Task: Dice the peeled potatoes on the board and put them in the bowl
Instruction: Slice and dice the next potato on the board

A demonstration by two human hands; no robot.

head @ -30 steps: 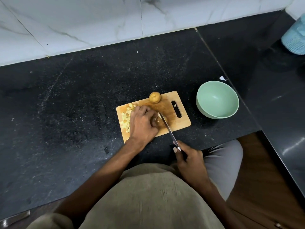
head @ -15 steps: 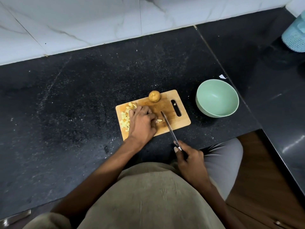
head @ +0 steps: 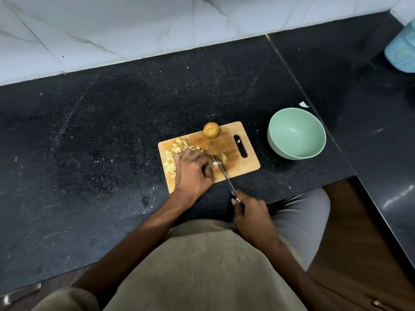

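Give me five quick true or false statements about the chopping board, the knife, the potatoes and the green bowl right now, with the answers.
1. The right hand grips the knife. True.
2. The green bowl holds diced potato. False: it looks empty.
3. A whole potato sits at the far edge of the chopping board. True.
4. The diced pieces lie on the board's right end. False: they are piled at its left end.
5. The left hand rests on the counter. False: it is on the board, holding potato.
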